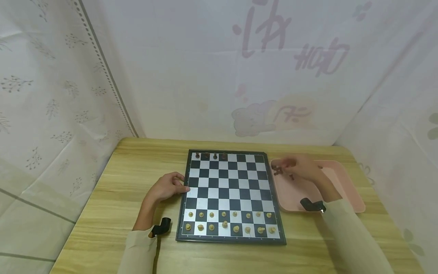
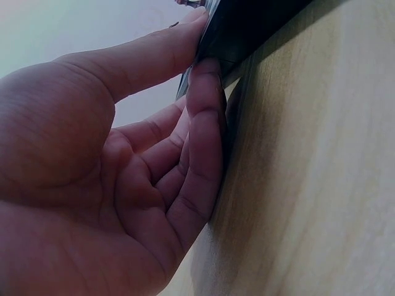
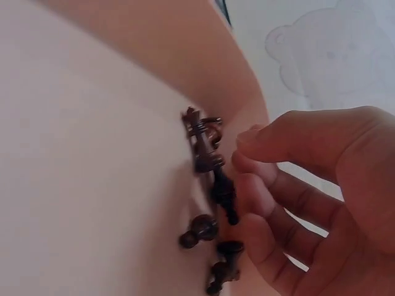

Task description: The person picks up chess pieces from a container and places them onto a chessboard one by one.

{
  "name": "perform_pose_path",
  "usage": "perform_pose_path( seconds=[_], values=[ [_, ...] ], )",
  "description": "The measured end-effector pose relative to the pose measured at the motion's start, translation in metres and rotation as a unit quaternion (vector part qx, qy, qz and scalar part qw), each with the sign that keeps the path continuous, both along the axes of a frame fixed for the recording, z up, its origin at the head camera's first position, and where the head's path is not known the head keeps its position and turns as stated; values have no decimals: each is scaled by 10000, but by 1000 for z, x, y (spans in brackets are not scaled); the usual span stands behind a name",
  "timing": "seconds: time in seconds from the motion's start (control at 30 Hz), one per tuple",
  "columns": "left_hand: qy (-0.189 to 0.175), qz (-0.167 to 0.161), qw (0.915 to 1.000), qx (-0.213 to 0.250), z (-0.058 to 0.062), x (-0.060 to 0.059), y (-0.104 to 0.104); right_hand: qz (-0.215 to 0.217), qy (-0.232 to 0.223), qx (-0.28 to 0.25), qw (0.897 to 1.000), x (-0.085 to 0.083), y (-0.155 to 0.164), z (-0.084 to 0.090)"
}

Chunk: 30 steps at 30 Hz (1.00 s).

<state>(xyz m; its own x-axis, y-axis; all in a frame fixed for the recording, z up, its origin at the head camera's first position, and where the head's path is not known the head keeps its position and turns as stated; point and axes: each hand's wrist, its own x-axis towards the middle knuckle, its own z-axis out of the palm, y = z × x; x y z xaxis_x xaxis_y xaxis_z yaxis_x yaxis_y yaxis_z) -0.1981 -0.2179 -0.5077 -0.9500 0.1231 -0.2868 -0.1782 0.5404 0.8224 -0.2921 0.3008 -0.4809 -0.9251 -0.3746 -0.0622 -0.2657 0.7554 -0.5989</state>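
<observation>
The left hand (image 1: 166, 187) rests with relaxed fingers (image 2: 207, 98) against the board (image 1: 230, 190) edge; the blurred right hand (image 1: 302, 167) reaches dark pieces (image 3: 210, 185) in the tray (image 1: 342, 186), its hold unclear.

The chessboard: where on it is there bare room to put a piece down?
The chessboard is bare across its middle rows, between the dark pieces on the far row's left half and the light pieces filling the two near rows. The far row's right half is also free.

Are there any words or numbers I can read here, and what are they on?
None can be read. The sheet behind the table bears faint purple marks like large writing, too washed out to read. The chessboard shows no readable letters or numbers.
</observation>
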Motion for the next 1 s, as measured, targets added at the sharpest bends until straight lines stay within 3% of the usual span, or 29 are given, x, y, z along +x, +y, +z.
perform_pose_path(
  seconds=[0.57, 1.0],
  values=[
    [19, -15, 10000, 3, -1, 0, 0, 190, 256, 416, 9986, 5, -1, -13],
    [45, 16, 10000, -26, -1, 0, 0, -165, -400, 269, 9987, 3, 7, -17]
  ],
)
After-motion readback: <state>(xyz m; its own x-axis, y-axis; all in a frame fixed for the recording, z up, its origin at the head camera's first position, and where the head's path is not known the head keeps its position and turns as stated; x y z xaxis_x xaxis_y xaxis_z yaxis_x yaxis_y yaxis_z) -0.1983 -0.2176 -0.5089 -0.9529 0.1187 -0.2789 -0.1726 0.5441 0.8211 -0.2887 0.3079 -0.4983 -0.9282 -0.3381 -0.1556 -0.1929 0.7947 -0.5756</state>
